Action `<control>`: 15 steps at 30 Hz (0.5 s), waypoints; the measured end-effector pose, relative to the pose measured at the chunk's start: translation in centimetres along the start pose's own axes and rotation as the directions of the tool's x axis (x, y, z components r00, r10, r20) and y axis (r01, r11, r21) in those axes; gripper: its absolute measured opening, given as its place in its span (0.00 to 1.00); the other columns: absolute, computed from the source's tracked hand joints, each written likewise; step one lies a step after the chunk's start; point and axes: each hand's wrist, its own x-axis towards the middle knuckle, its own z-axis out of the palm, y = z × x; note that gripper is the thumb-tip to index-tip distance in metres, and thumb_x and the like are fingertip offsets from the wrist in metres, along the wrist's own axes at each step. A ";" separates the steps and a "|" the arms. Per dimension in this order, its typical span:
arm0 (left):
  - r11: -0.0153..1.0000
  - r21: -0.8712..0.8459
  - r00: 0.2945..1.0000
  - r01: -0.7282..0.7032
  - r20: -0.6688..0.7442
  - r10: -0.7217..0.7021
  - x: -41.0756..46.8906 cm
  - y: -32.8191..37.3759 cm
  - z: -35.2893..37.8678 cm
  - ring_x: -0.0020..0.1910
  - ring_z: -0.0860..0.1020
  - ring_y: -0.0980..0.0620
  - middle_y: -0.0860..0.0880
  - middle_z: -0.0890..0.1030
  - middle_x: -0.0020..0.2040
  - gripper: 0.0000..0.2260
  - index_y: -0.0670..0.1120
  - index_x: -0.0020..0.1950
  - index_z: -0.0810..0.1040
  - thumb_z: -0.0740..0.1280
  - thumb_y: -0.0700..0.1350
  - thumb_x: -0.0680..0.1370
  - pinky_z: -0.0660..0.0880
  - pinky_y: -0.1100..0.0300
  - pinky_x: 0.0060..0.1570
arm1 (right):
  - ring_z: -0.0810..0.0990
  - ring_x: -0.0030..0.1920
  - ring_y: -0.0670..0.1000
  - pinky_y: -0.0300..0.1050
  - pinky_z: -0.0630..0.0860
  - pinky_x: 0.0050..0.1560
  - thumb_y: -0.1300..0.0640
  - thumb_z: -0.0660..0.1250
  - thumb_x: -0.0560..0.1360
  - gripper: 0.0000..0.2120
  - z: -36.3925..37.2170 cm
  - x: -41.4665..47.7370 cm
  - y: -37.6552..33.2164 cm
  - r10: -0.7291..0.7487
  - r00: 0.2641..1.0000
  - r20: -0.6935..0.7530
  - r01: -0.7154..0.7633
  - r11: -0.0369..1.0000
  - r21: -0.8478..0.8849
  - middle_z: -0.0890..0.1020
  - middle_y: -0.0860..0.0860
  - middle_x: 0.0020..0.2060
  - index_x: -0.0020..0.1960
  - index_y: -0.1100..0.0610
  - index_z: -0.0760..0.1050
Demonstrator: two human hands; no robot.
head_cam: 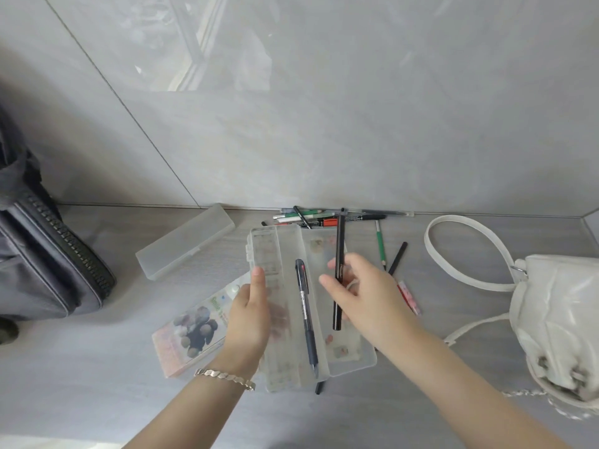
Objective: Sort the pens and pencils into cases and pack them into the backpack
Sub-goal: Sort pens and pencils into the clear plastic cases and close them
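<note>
- The grey worktop (97,367) carries everything; the open case (288,247), frosted and clear, lies at its middle.
- The dark backpack (48,254) stands well left of the open case, with its zip facing it.
- A white handbag (557,319) sits well to the right of the open case.
- A closed frosted case (186,241) lies just left of the open case, and a printed case (191,332) lies partly under its left edge.
- The left hand (249,312) grips the open case's left edge, thumb on top.
- The right hand (366,293), above the open case's right half, pinches a black pen (338,270).
- A heap of pens and pencils (324,217) lies behind the open case, against the wall.
- A dark blue pen (306,315) lies lengthwise inside the open case.
- A green pencil (380,244) and a black pencil (398,257) lie just right of it.
</note>
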 end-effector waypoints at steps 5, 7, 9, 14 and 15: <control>0.999 0.031 1.000 -0.011 0.000 0.011 -0.4 -0.1 -0.1 0.28 0.79 0.49 0.44 0.81 0.30 0.23 0.44 0.43 0.73 0.50 0.61 0.78 0.71 0.62 0.24 | 0.82 0.32 0.42 0.33 0.76 0.36 0.62 0.67 0.73 0.09 -0.4 -1.3 -0.3 -0.035 0.994 0.101 -0.014 0.894 0.447 0.81 0.46 0.32 0.40 0.47 0.76; 0.999 0.034 1.000 -0.014 0.004 0.014 -0.6 -0.1 -0.1 0.24 0.78 0.52 0.45 0.80 0.28 0.23 0.44 0.43 0.73 0.50 0.61 0.78 0.71 0.65 0.20 | 0.83 0.36 0.45 0.42 0.79 0.42 0.61 0.68 0.72 0.09 -0.2 -1.8 -0.5 -0.057 0.992 0.110 0.000 0.887 0.461 0.83 0.46 0.33 0.41 0.47 0.77; 0.999 0.040 1.000 -0.023 0.014 0.022 -0.8 -0.1 -0.1 0.22 0.77 0.54 0.45 0.80 0.28 0.24 0.43 0.44 0.74 0.50 0.61 0.78 0.70 0.67 0.19 | 0.82 0.35 0.46 0.50 0.80 0.44 0.58 0.69 0.71 0.08 0.0 -2.0 -0.5 -0.038 0.993 0.111 -0.012 0.908 0.420 0.83 0.46 0.33 0.43 0.45 0.76; 0.996 0.062 0.997 -0.063 0.046 0.060 -1.2 -0.1 -0.3 0.22 0.77 0.56 0.48 0.80 0.24 0.25 0.42 0.44 0.74 0.50 0.62 0.77 0.72 0.66 0.20 | 0.80 0.32 0.41 0.41 0.78 0.37 0.52 0.72 0.68 0.26 1.1 -2.7 -0.7 0.039 0.960 0.277 -0.082 0.986 0.144 0.81 0.49 0.34 0.61 0.45 0.63; 0.995 0.072 0.997 -0.070 0.046 0.067 -1.3 0.0 -0.2 0.23 0.78 0.57 0.50 0.80 0.24 0.24 0.43 0.43 0.74 0.50 0.62 0.77 0.72 0.66 0.21 | 0.79 0.30 0.40 0.37 0.74 0.34 0.51 0.73 0.68 0.28 1.3 -2.8 -0.7 0.034 0.966 0.256 -0.062 0.993 0.104 0.81 0.48 0.33 0.63 0.45 0.63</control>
